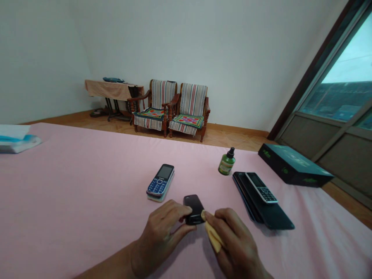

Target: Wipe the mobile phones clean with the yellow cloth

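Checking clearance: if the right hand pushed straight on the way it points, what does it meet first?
The right hand points up-left. Its yellow cloth touches the small black phone pinched by the left hand, so that comes first. Beyond it, probably the blue keypad phone.

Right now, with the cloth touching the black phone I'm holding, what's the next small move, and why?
Probably slide the cloth forward across the black phone. The left hand pinches the phone's near end, which steadies it on the pink cover. The right hand presses the cloth against the near right corner only, so most of the phone's top lies uncovered ahead of it.
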Demonstrator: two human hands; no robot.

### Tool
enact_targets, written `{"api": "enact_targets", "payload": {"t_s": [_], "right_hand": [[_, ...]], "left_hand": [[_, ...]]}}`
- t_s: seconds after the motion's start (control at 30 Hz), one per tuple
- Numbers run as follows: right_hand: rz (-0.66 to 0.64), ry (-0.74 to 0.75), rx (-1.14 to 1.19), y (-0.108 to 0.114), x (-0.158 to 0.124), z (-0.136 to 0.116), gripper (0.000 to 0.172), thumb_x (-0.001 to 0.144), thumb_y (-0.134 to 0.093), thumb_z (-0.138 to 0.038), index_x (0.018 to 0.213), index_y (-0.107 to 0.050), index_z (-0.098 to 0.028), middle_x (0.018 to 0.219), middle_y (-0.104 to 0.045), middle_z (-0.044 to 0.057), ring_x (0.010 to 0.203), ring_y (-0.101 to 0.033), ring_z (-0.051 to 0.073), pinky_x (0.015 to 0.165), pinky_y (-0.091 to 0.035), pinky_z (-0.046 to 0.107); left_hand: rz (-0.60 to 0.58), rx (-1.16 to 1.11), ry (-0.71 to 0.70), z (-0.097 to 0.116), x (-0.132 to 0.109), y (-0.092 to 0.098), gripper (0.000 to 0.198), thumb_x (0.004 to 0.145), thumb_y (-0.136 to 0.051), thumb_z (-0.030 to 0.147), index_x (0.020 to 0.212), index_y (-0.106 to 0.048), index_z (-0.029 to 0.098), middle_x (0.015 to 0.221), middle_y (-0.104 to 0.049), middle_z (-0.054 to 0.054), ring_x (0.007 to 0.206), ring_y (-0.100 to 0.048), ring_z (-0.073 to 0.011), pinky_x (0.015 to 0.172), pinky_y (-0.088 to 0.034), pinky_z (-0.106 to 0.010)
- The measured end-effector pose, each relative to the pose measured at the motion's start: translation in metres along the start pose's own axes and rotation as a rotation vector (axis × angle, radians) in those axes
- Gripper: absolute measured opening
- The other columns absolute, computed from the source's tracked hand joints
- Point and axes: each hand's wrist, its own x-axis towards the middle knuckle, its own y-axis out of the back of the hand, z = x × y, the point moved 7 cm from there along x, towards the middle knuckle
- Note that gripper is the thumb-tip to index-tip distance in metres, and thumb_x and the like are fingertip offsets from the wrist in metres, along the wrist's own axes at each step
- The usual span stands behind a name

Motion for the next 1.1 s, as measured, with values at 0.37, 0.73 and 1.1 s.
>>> {"api": "enact_targets", "payload": {"t_s": [0.37, 0.73, 1.1], "right_hand": [[-0.030, 0.016, 0.044, -0.008, 0.004, -0.007, 0.035, 0.083, -0.044, -0.003, 0.111, -0.062, -0.014, 0.084, -0.060, 0.011, 0.075, -0.059, 0.020, 0.061, -0.053, 0.029], [0.037, -0.499, 0.203, -0.006, -0.002, 0.071, 0.009, 0.089, -0.054, -0.018, 0.086, -0.062, -0.018, 0.081, -0.059, 0.004, 0.072, -0.058, 0.018, 0.064, -0.046, 0.028], [0.016, -0.638, 0.328, -0.026, -0.005, 0.075, 0.014, 0.093, -0.051, -0.027, 0.088, -0.060, -0.018, 0.076, -0.058, 0.002, 0.066, -0.057, 0.016, 0.057, -0.044, 0.025]], "left_hand": [[-0.075, -0.008, -0.039, 0.000, -0.003, -0.004, 0.019, 0.092, -0.061, 0.017, 0.112, -0.061, 0.017, 0.089, -0.069, -0.007, 0.079, -0.066, -0.0184, 0.071, -0.055, -0.027], [-0.366, 0.046, -0.199, 0.011, -0.010, -0.021, 0.013, 0.093, -0.059, 0.016, 0.106, -0.059, 0.015, 0.097, -0.067, -0.012, 0.084, -0.062, -0.0213, 0.070, -0.053, -0.029], [-0.595, 0.158, -0.164, 0.008, -0.013, -0.037, 0.005, 0.093, -0.057, 0.013, 0.096, -0.059, 0.018, 0.091, -0.062, -0.005, 0.079, -0.056, -0.0195, 0.067, -0.046, -0.027]]}}
